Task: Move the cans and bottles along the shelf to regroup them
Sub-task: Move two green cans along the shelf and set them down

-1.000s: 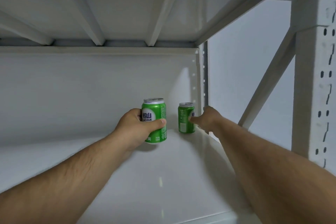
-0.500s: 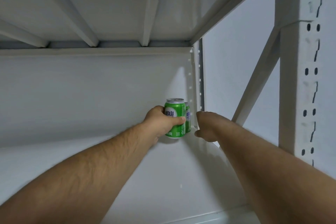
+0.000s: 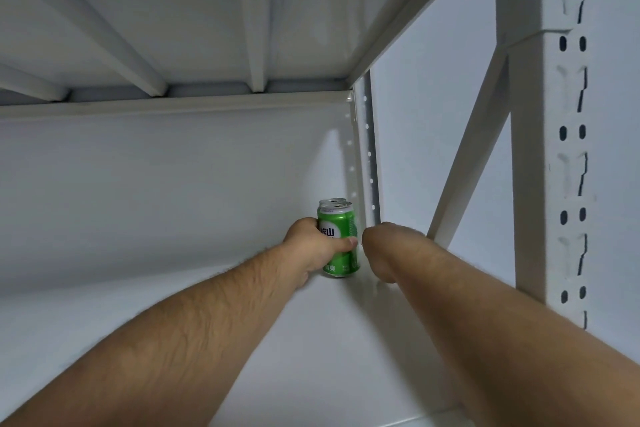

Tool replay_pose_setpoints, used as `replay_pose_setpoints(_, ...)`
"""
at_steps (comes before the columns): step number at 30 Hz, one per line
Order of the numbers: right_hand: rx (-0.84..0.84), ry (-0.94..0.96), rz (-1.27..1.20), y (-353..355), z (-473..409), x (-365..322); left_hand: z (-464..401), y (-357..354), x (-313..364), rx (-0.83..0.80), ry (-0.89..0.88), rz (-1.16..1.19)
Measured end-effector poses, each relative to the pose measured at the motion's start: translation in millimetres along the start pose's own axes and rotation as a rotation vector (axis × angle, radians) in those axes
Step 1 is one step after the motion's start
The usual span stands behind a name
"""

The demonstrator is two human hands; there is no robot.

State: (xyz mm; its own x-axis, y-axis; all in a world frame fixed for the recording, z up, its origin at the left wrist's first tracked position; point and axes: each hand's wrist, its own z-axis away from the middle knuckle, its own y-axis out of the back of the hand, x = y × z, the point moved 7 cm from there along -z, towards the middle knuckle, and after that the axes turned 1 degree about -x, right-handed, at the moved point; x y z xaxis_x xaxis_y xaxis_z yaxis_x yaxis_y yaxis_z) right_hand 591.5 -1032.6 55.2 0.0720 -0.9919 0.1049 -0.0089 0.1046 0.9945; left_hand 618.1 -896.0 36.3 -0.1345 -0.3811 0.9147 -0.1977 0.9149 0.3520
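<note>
Left hand (image 3: 313, 246) around green can (image 3: 341, 239)

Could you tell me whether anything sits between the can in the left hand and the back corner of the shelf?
Yes: a second can stands directly behind the held can, toward the corner post. Only its top shows.

surface: white shelf (image 3: 311, 340) | on it: two green cans (image 3: 341, 243), upright, one behind the other (rear one mostly hidden) | place: front can inside the left fingers (image 3: 348, 242), far right corner
</note>
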Motion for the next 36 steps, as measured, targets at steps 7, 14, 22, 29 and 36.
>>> replay_pose_setpoints(7,0.000,0.002,-0.021,-2,-3,-2,-3,-7,-1,0.005,-0.006,-0.051)
replay_pose_setpoints(14,0.020,0.017,-0.075,-3,-1,-3,8,-4,4,-0.002,-0.003,-0.127)
replay_pose_setpoints(22,0.090,0.020,-0.022,-6,20,-5,62,42,10,-0.060,-0.055,-0.748)
replay_pose_setpoints(29,0.125,0.016,0.030,9,78,-32,131,109,8,-0.078,-0.089,-0.975)
replay_pose_setpoints(36,0.241,0.224,0.047,41,174,-164,221,237,-23,0.007,-0.049,-1.046)
